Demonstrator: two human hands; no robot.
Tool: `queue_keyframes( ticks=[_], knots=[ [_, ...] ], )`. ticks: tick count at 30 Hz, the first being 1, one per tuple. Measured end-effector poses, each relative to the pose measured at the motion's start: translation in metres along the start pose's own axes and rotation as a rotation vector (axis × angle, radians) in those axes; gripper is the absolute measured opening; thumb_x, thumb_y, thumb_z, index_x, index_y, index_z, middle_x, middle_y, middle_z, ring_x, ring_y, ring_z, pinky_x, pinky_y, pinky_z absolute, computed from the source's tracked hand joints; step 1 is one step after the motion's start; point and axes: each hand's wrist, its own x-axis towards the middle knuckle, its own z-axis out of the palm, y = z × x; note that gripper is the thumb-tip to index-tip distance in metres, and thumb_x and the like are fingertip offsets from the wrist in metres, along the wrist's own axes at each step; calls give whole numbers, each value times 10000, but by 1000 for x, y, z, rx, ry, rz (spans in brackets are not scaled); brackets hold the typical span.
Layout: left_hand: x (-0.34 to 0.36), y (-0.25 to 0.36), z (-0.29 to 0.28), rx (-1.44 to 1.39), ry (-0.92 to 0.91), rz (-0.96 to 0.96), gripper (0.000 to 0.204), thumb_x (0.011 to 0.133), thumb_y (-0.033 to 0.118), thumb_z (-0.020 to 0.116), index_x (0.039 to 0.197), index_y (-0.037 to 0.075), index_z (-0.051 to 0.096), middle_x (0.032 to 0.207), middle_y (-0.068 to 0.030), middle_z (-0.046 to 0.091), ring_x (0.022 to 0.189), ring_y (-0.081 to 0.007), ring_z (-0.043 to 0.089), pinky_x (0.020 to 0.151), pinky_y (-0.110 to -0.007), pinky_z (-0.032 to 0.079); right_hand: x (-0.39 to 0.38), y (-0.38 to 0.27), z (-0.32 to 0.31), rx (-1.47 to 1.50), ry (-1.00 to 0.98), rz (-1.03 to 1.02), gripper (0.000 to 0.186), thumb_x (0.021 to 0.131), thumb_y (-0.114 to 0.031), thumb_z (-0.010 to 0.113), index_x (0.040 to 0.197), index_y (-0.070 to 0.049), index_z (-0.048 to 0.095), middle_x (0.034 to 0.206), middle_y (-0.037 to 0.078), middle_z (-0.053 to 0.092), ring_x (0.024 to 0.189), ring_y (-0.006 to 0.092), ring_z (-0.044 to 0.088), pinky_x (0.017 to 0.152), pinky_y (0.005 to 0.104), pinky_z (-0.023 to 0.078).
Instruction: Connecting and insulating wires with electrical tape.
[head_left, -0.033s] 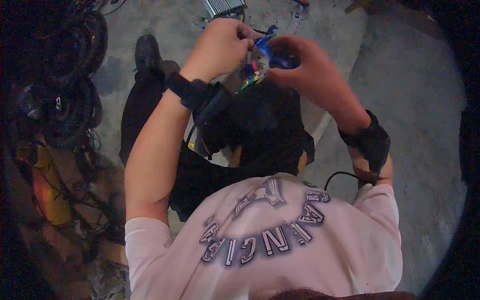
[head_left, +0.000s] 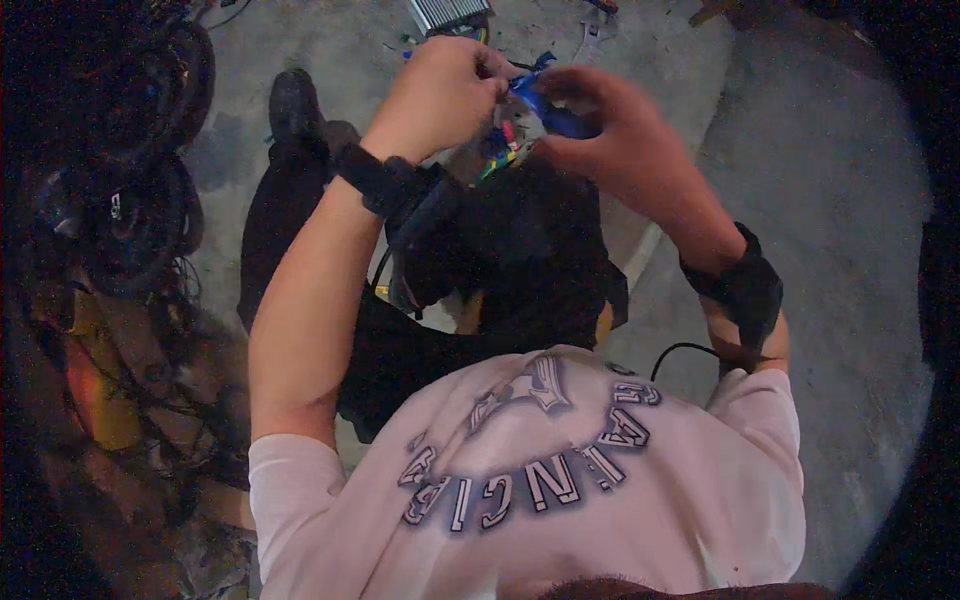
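Strip (head_left: 528,93), blue and glossy, probably tape; it lay between the two hands, running from the left fingertips to the blue roll (head_left: 570,123) in the right palm; left hand (head_left: 445,98): back turned upward, thumb and forefinger pinched together at the strip's near end, exact grip partly hidden; right hand (head_left: 615,130): half curled, fingers above and thumb below, closed about the roll; coloured wires (head_left: 497,165), green, yellow and red: between the hands, on the body side; silver finned box (head_left: 450,14): just beyond the left knuckles; wrench (head_left: 591,40), metal: just beyond the right fingers; black wrist straps (head_left: 392,188), one behind each hand; black shoe (head_left: 294,105): to the left of the left hand; dark wheels (head_left: 135,215): farther left, well apart from it; grey floor (head_left: 820,250): to the right of the right hand.
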Motion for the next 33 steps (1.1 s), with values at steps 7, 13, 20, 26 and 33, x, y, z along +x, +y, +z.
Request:
queue_keyframes(
  ticks=[7, 13, 20, 26, 33],
  knots=[
    [3, 19, 13, 49, -77, 14, 164, 804, 111, 650, 915, 23, 733, 822, -189, 696, 787, -308, 686, 743, -375, 529, 2, -21, -28, 458, -86, 12, 300, 857, -118, 641, 1125, 12, 606, 979, 128, 686, 867, 177, 679, 728, 288, 541],
    [-5, 38, 17, -140, -214, -181, 170, 830, 111, 668, 947, 1, 722, 815, -131, 709, 757, -190, 677, 685, -308, 518, 13, -18, -42, 1053, -202, 97, 301, 922, -242, 622, 1173, -90, 556, 1113, 187, 607, 999, 304, 623, 885, 415, 509],
    [-6, 31, 34, -416, -165, -71, 193, 873, 95, 636, 990, -44, 701, 877, -107, 716, 765, -153, 655, 667, -292, 506, 25, -25, -53, -130, 150, -815, 185, 902, -108, 607, 1015, 33, 568, 1110, 187, 574, 1036, 313, 605, 881, 370, 509],
    [-8, 47, 33, -527, -180, -134, 248, 824, 116, 663, 1021, -29, 706, 905, -125, 723, 791, -166, 663, 698, -289, 503, 57, -8, -67, 1248, -270, 129, 289, 867, 43, 543, 1148, 72, 480, 1130, 235, 586, 1047, 304, 619, 863, 342, 554],
    [-16, 54, 36, -240, -123, -99, 210, 802, 242, 742, 930, 76, 727, 859, -68, 721, 796, -193, 667, 760, -313, 496, 77, -2, -77, 1078, -417, 245, 435, 858, 109, 522, 1275, 112, 396, 1171, 292, 572, 1032, 303, 644, 803, 310, 591]
  ],
)
